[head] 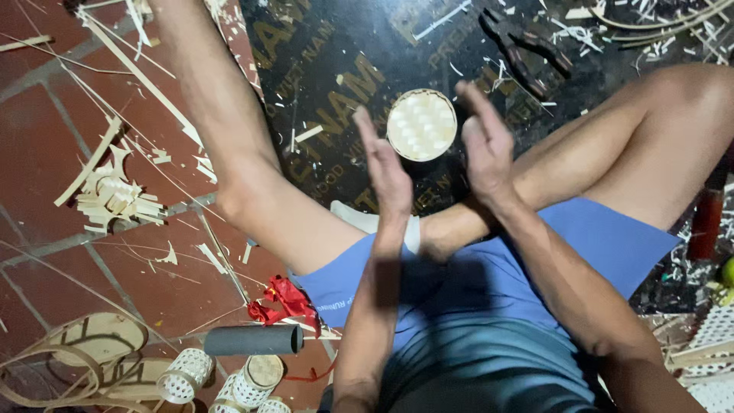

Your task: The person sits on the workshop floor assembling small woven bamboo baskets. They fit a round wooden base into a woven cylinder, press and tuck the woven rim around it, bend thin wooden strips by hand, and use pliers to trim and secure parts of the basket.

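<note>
Nearest the lens we see blue shorts [489, 306] and two bare forearms rising toward the work. Our left hand [382, 164] and right hand [485, 145] stand edge-up, palms facing each other, fingers straight and together, neither one pinching anything. Between their fingertips sits a small round woven bamboo basket [421, 125], seen from above; whether the palms touch its rim we cannot tell. Beneath both hands lies a dark printed board [336, 69] strewn with pale bamboo shavings, and just beyond the right hand rest dark pliers [527, 50]. Outward from the left hand, red floor tiles [46, 145] carry a heap of bamboo offcuts [115, 195]. Nearer us on that side lie a red cloth scrap [284, 300], a grey tube [252, 340] and finished lattice baskets [186, 375].
</note>
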